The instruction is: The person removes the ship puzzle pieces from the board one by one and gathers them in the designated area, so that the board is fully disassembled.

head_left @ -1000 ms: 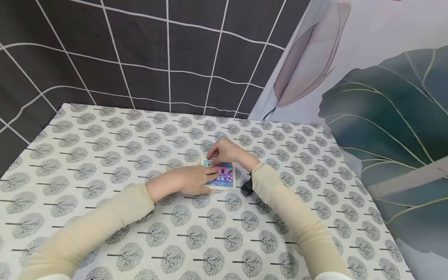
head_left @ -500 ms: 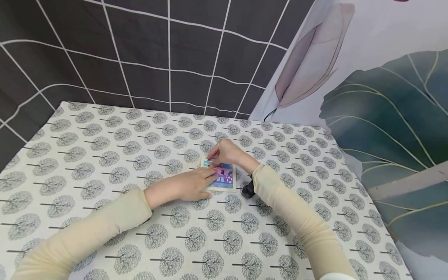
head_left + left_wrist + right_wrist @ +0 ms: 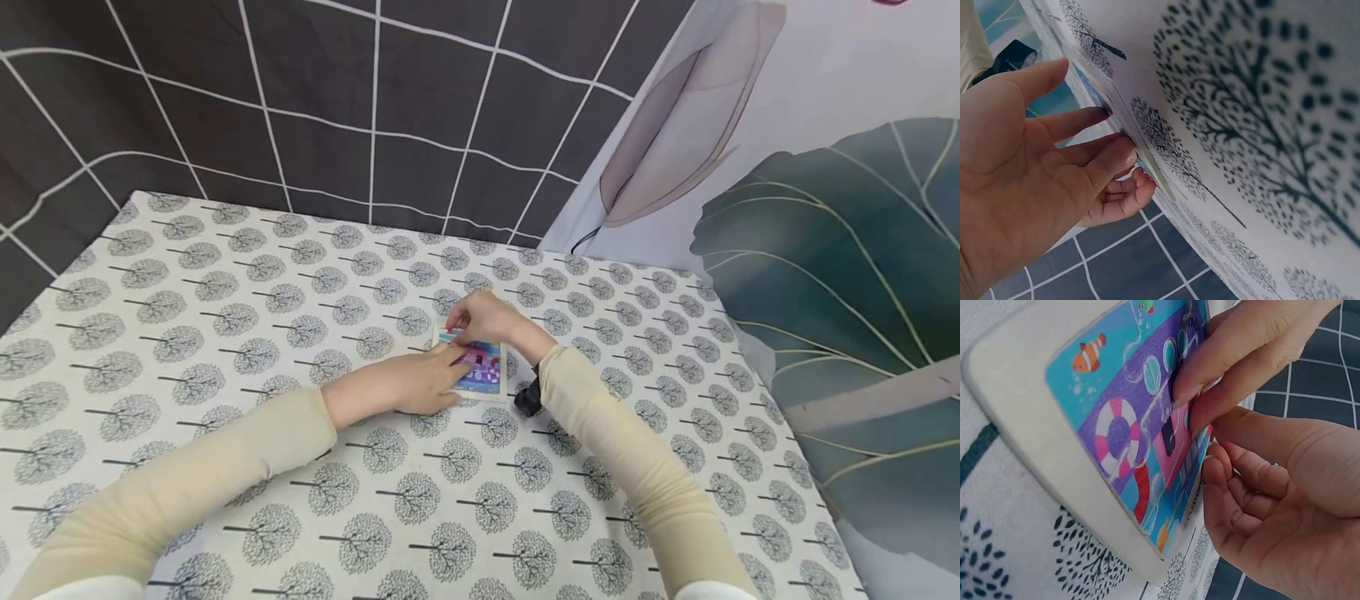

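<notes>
A small jigsaw puzzle [image 3: 487, 377] with a sea picture lies on the cloth, in a pale tray [image 3: 1022, 412] with rounded corners. The right wrist view shows its piece seams, a clownfish and a striped life ring. My left hand [image 3: 420, 385] comes from the left, straight fingers resting on the picture; the left wrist view shows its fingertips at the board. My right hand [image 3: 487, 321] bends over the far left corner, its thumb on the picture beside the left fingertips and its other fingers curled at the board's edge. Both hands cover the far left part.
A white tablecloth [image 3: 330, 500] printed with grey trees covers the table. Behind it hangs a dark grid-lined curtain [image 3: 322, 83], and a leaf-patterned curtain [image 3: 825, 250] hangs at the right. A black wrist device [image 3: 529, 398] sits under my right wrist.
The head view has shifted slightly. My left fingers have moved a little over the picture, towards its far left part. My right hand stays at the far left corner.
</notes>
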`<move>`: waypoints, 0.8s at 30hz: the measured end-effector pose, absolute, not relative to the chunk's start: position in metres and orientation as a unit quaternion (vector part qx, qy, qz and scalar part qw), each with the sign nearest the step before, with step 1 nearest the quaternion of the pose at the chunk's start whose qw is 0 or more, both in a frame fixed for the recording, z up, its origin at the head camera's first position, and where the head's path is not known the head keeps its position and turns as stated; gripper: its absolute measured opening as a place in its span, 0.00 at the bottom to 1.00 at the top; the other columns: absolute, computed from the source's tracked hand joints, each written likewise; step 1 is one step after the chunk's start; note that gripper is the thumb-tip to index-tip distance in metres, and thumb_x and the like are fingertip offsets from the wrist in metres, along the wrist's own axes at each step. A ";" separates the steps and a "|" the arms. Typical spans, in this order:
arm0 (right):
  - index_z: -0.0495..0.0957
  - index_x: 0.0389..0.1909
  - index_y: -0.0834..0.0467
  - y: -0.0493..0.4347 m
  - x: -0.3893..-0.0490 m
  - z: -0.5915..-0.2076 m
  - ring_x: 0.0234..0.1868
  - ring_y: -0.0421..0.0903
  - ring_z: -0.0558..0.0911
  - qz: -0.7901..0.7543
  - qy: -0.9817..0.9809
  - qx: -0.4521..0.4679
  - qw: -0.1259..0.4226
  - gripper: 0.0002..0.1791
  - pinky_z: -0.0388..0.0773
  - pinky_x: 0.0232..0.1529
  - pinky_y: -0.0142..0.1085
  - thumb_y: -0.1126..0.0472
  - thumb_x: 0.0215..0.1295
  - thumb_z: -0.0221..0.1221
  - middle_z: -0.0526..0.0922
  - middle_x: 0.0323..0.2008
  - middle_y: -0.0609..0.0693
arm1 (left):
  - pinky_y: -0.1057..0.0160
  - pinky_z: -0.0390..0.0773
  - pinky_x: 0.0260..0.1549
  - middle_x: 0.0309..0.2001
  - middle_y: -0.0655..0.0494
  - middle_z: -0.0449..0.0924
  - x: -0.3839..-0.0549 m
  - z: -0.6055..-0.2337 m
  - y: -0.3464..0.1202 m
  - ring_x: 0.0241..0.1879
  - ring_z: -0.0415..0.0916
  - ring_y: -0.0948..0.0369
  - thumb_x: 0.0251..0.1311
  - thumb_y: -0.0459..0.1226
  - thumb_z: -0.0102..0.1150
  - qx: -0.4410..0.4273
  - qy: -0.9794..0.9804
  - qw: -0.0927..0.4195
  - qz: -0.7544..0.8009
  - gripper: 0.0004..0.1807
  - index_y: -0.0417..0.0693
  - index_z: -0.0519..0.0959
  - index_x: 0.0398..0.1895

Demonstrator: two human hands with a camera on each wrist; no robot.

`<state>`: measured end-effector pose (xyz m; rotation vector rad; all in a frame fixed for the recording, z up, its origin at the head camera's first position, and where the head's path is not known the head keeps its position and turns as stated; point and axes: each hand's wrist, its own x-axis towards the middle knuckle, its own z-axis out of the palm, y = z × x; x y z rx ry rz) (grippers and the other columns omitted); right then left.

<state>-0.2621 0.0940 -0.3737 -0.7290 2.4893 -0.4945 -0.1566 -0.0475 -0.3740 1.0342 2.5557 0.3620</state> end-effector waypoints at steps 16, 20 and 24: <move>0.79 0.41 0.61 0.096 -0.267 -0.369 0.39 0.44 0.77 -0.182 0.895 -0.295 0.279 0.16 0.75 0.46 0.31 0.62 0.51 0.67 0.80 0.37 0.51 | 0.50 0.57 0.66 0.72 0.38 0.44 -0.157 -0.376 -0.044 0.72 0.41 0.46 0.66 0.47 0.49 0.357 0.910 0.178 0.113 0.35 0.35 0.55 0.69; 0.79 0.40 0.60 0.099 -0.267 -0.373 0.39 0.43 0.78 -0.200 0.892 -0.305 0.267 0.14 0.76 0.45 0.30 0.63 0.51 0.67 0.81 0.36 0.50 | 0.49 0.57 0.66 0.72 0.38 0.44 -0.156 -0.376 -0.044 0.71 0.41 0.46 0.66 0.46 0.49 0.359 0.909 0.176 0.119 0.35 0.34 0.55 0.69; 0.80 0.38 0.60 0.105 -0.265 -0.379 0.37 0.43 0.79 -0.224 0.886 -0.328 0.240 0.13 0.77 0.43 0.28 0.65 0.50 0.67 0.82 0.34 0.50 | 0.49 0.57 0.66 0.72 0.38 0.42 -0.155 -0.376 -0.044 0.72 0.40 0.46 0.66 0.46 0.49 0.358 0.907 0.183 0.127 0.35 0.34 0.55 0.69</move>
